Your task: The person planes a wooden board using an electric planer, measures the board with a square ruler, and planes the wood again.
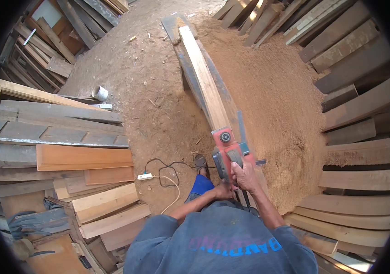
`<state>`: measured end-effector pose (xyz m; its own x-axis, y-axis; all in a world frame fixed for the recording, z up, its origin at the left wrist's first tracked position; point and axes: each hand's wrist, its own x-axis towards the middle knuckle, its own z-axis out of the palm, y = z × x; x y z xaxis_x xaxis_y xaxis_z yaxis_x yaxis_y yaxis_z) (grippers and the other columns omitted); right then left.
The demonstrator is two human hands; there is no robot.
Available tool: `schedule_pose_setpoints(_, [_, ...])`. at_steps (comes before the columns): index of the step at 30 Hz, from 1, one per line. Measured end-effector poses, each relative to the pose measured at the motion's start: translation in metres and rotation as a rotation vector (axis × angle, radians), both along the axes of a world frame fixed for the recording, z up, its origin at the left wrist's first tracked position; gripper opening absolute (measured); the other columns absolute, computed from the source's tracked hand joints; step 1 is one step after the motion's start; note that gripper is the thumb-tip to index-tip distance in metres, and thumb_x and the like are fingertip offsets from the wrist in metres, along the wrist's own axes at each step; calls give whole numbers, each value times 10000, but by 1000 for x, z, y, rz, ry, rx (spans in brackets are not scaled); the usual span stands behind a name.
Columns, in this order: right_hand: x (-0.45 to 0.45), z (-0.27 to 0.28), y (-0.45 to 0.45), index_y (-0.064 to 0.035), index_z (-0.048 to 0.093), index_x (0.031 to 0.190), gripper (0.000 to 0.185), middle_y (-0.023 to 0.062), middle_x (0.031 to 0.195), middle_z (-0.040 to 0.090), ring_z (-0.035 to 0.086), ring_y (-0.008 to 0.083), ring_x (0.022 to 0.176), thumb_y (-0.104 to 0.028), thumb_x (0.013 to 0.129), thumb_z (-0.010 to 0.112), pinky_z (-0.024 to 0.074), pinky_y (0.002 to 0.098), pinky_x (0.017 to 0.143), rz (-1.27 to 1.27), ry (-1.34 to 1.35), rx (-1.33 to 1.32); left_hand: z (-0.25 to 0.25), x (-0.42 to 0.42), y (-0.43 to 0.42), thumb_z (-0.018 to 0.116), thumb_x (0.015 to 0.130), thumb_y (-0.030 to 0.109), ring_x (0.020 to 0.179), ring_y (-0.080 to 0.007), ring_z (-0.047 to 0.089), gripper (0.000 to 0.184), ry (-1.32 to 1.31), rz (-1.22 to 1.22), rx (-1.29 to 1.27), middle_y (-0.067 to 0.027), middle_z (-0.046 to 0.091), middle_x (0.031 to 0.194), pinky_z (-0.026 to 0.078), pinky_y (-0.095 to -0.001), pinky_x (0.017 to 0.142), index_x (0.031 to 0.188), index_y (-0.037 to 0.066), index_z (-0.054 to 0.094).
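Note:
A red electric planer (pixel 226 139) with a black knob on its front sits on a long, pale wooden board (pixel 204 75). My right hand (pixel 244 176) is wrapped around the planer's rear handle. Close to my body, my left hand (pixel 224 190) is low beside the back of the planer; its fingers are mostly hidden, and I cannot tell what they touch. The board lies lengthwise along a narrow, worn bench (pixel 173 32) reaching away from me. A dark cord (pixel 246 199) hangs from the planer's rear.
A white power strip (pixel 144 176) with looping cables lies on the floor to the left, near my sandalled foot (pixel 201 162). Stacked planks (pixel 85 157) line the left; more boards (pixel 364 150) line the right. Wood shavings (pixel 286 137) cover the ground right of the bench.

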<state>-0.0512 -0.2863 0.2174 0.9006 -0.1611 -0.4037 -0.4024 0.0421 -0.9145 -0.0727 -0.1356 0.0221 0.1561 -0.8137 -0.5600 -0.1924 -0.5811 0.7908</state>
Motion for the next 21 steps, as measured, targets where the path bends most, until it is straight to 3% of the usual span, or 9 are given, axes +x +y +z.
schedule_pose_setpoints(1, [7, -5, 2, -38, 606, 1054, 389, -5, 735, 593, 568, 88, 578, -425, 1029, 570, 486, 287, 517, -7, -12, -2, -22, -17, -7, 685, 874, 287, 1132, -342, 661, 384, 70, -41, -114, -182, 697, 1208, 523, -460, 950, 1189, 68, 683])
schedule_pose_setpoints(3, [27, -5, 2, 9, 608, 1156, 552, 38, 701, 624, 631, 131, 607, -518, 993, 603, 512, 314, 549, 10, -24, -104, -57, -28, -16, 734, 822, 194, 1188, -330, 632, 482, 206, -129, -343, -168, 683, 1249, 502, -456, 993, 1280, 74, 643])
schedule_pose_setpoints(8, [114, -5, 3, 31, 619, 1130, 551, 80, 680, 631, 640, 190, 596, -501, 994, 572, 504, 381, 558, 9, -37, -227, 28, 18, -19, 797, 720, 114, 1170, -311, 627, 597, 412, -223, -281, -160, 684, 1202, 485, -428, 1007, 1287, 45, 623])
schedule_pose_setpoints(11, [184, 9, 3, 43, 621, 1124, 557, 107, 655, 628, 649, 221, 609, -494, 995, 553, 501, 403, 575, 12, -12, -291, 49, 49, -16, 782, 796, 143, 1162, -272, 620, 501, 481, -114, -259, -131, 680, 1181, 482, -401, 1005, 1262, 50, 623])
schedule_pose_setpoints(14, [256, 9, 2, 12, 679, 991, 384, 17, 673, 608, 593, 116, 557, -353, 1015, 562, 495, 318, 520, -13, -35, -265, 46, 76, -8, 749, 893, 204, 1154, -233, 617, 400, 474, 48, -241, -105, 679, 1160, 483, -380, 999, 1247, 64, 626])
schedule_pose_setpoints(16, [304, 13, -1, 14, 699, 915, 421, 31, 654, 627, 613, 126, 552, -373, 1007, 563, 511, 316, 539, 11, -79, -324, 2, 85, 4, 726, 908, 240, 1154, -217, 621, 402, 484, 167, -234, -105, 682, 1149, 482, -379, 1001, 1262, 76, 633])
schedule_pose_setpoints(17, [328, 15, -2, 16, 709, 877, 443, 38, 644, 637, 623, 131, 549, -383, 1003, 564, 519, 315, 549, 24, -100, -353, -16, 90, 17, 688, 940, 196, 1056, -223, 661, 287, 370, 274, -341, -96, 701, 1066, 518, -377, 936, 1192, 62, 659])
schedule_pose_setpoints(19, [376, 16, -5, 3, 713, 799, 496, 54, 626, 659, 648, 143, 551, -421, 997, 551, 539, 312, 587, 46, -86, -402, 9, 136, 43, 667, 945, 169, 1023, -230, 677, 262, 500, 425, -177, -117, 701, 1086, 538, -370, 878, 1178, 51, 654])
schedule_pose_setpoints(21, [422, 14, -9, -10, 718, 821, 501, 56, 652, 675, 666, 144, 587, -451, 992, 551, 543, 305, 597, 87, -76, -514, 17, 167, 65, 672, 935, 184, 992, -240, 688, 263, 392, 566, -148, -135, 703, 1035, 539, -367, 850, 1152, 39, 643])
